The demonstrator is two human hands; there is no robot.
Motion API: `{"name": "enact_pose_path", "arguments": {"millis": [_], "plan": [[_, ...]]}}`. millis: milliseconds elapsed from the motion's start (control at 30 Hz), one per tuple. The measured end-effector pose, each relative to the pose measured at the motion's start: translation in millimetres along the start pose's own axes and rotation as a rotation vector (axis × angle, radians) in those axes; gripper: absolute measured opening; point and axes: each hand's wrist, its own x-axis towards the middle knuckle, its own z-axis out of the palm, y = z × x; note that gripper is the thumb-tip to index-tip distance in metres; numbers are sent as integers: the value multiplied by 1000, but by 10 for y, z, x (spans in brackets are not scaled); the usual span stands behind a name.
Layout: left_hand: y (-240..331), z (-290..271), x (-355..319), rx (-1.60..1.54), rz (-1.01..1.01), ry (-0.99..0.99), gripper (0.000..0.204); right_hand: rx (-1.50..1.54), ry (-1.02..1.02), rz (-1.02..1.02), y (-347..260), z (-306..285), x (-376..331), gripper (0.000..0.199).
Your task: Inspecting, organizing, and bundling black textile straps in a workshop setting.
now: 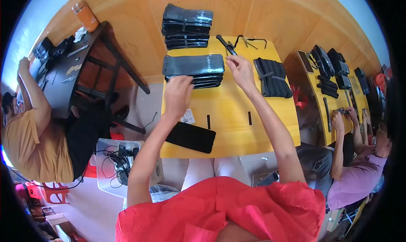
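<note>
You are stretching both bare forearms up from the lower edge toward the frame's middle. Your left hand (177,92) is hanging palm-down with fingers curled, while your right hand (240,70), slightly higher, is pinching its fingertips together.

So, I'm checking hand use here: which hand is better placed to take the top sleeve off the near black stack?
Probably the left hand: it rests at the front edge of the near stack. The right hand sits beside that stack, fingers pinched near the black tool.

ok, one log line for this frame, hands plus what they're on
left hand: on near stack of black sleeves | right hand: pinching black tool | table: yellow | phone: near edge
</note>
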Motion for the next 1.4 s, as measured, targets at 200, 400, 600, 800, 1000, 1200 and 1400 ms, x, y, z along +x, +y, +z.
{"name": "enact_pose_path", "arguments": {"millis": [200,400,600,800,1000,1200,1400], "plan": [[177,403,81,46,121,-46,29,-245,-160,221,-102,197,189,38],[80,405,210,88,109,11,36,-256,-198,296,-134,246,194,43],[75,534,455,110,50,-1,44,78,-101,496,-39,343,286,39],[78,593,645,217,-41,-95,37,542,-199,552,23,131,353,32],[29,605,729,288,9,-126,21,404,-112,319,202,226,227,22],[33,597,756,305,-2,-176,20,314,11,288,211,369,117,18],[8,572,863,333,35,-219,21,-128,229,-106,120,419,-48,14]]}}
